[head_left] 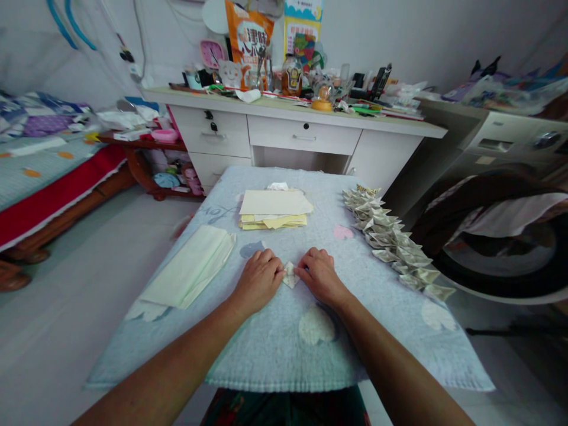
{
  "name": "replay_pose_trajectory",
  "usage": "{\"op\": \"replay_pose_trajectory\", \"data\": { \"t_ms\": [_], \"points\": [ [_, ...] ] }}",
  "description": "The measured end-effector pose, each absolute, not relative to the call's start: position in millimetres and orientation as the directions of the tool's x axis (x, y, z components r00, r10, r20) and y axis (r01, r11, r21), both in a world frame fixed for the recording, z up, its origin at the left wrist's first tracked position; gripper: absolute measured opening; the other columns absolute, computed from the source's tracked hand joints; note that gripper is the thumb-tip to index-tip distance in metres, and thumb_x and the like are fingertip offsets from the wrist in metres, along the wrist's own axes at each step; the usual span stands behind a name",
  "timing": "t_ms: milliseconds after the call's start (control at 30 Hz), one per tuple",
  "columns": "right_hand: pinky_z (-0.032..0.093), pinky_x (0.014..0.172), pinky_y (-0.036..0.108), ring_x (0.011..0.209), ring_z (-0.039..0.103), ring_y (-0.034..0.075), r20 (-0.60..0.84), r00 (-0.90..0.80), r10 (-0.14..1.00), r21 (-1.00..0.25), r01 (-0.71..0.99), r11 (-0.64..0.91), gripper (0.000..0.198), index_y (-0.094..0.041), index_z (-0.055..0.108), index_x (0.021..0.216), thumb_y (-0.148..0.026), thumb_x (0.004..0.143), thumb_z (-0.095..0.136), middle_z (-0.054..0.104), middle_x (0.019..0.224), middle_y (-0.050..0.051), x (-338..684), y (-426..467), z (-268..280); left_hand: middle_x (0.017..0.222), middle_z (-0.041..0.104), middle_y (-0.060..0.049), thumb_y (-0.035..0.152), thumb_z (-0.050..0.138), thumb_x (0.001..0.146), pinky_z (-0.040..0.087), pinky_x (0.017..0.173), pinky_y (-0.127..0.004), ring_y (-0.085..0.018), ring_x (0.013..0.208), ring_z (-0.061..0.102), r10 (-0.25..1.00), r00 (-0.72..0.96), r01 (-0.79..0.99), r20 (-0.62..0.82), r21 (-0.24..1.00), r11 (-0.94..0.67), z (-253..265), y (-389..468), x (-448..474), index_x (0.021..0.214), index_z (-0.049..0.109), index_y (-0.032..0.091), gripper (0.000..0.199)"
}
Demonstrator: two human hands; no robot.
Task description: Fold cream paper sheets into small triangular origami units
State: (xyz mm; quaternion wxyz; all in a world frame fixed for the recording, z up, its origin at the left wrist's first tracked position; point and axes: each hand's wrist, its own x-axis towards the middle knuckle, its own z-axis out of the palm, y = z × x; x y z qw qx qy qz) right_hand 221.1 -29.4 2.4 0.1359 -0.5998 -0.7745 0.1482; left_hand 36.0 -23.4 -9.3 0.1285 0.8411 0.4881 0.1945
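Note:
A small piece of folded paper (290,276), pale and diamond-shaped, lies on the blue cloth between my hands. My left hand (261,275) pinches its left corner, with the fingers curled in. On the opposite corner, my right hand (320,273) also has thumb and fingers closed on the paper. Beyond the hands sits a stack of cream and yellow paper sheets (276,203). To the left is a pile of pale green paper (190,266). Along the right side run rows of folded paper pieces (390,239) with pointed tips, packed close together.
The cloth-covered table (275,361) reaches a white desk (306,137) crowded with jars, a pink clock (212,54) and an orange bag (248,38). A washing machine (510,133) with cloth hanging from its door stands right. A bed (53,171) is at the left.

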Motion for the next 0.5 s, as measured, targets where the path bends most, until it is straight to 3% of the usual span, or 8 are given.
{"op": "replay_pose_trajectory", "data": {
  "t_ms": [200,500],
  "points": [
    [0.027,0.076,0.032,0.093,0.045,0.02,0.012,-0.239,0.971,-0.369,0.901,0.227,0.021,-0.02,0.068,0.083,-0.035,0.091,0.056,0.057,0.096,0.005,219.7,-24.9,1.7,0.088,0.055,-0.004,0.023,0.054,0.086,0.038,0.081,-0.034,-0.02,0.089,0.049,0.867,0.456,0.733,0.198,0.468,-0.493,-10.7,-20.3,31.6,0.079,0.061,0.019,0.011],
    [0.026,0.076,0.031,0.092,0.046,0.019,0.019,-0.238,0.971,-0.394,0.891,0.226,0.02,-0.019,0.066,0.082,-0.031,0.092,0.053,0.057,0.095,0.005,222.3,-27.9,5.2,0.086,0.054,-0.005,0.023,0.049,0.088,0.038,0.081,-0.035,-0.022,0.088,0.048,0.89,0.417,0.791,0.187,0.407,-0.456,-9.8,-20.9,36.9,0.077,0.063,0.019,0.018]
  ]
}}
